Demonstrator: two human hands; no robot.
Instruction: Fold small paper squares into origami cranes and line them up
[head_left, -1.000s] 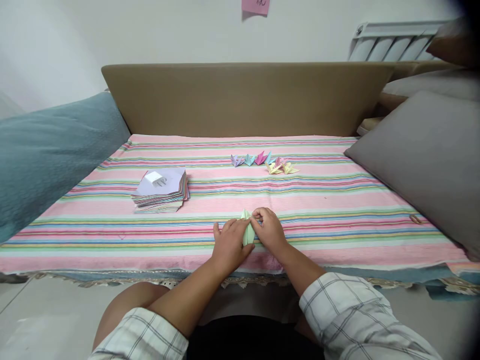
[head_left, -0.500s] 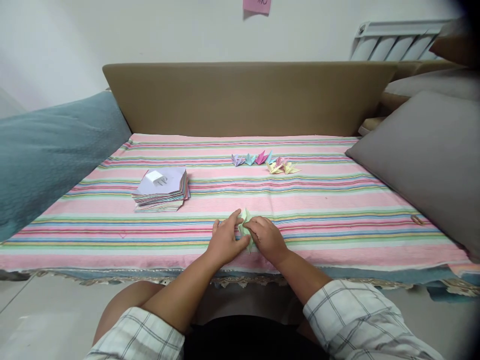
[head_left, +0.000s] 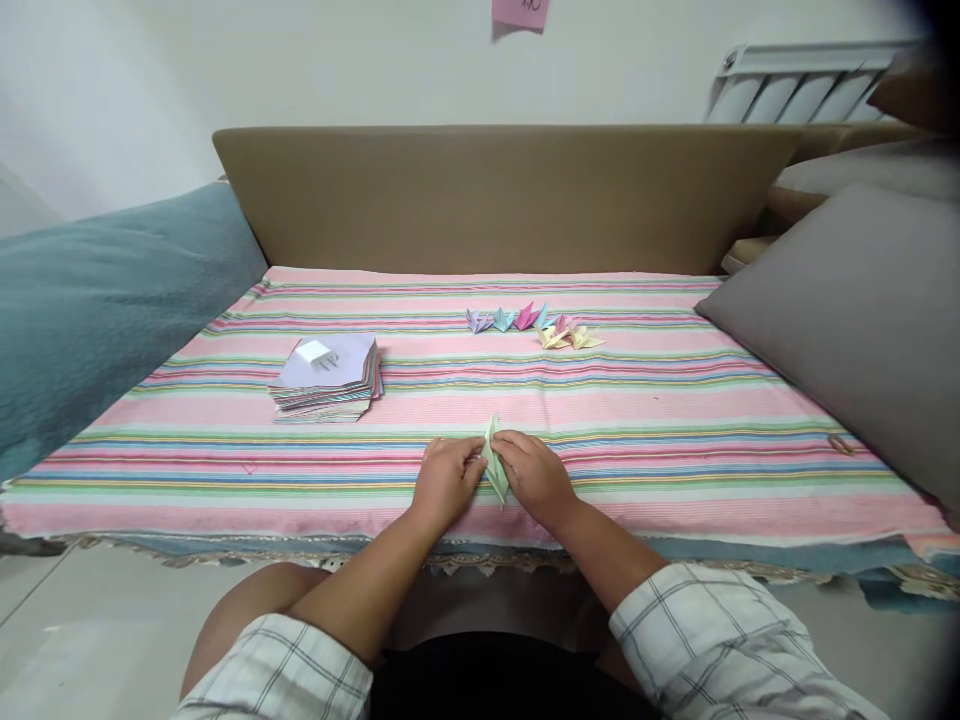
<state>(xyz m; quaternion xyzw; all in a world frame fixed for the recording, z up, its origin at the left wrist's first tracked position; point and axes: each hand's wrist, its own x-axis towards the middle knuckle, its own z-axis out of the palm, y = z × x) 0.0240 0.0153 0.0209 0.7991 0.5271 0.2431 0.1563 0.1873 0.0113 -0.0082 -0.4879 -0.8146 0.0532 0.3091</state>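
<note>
A small piece of pale green folded paper [head_left: 495, 474] lies on the striped cloth near its front edge, narrow and pointed at both ends. My left hand [head_left: 448, 480] grips its left side between thumb and fingers. On the other side, my right hand [head_left: 534, 478] has its fingertips closed on the paper's right edge. Part of the paper is hidden beneath the fingers.
Several folded paper cranes [head_left: 529, 318] in purple, blue, pink and yellow stand farther back. To the left, a white plug adapter [head_left: 315, 353] rests on a stack of coloured paper [head_left: 330, 385]. A grey cushion [head_left: 832, 330] lies at the right, a blue one [head_left: 120, 310] at the left.
My left hand's fingers have come down and drawn in against the paper's left side. The green paper looks narrower and flatter. My right hand has barely moved.
</note>
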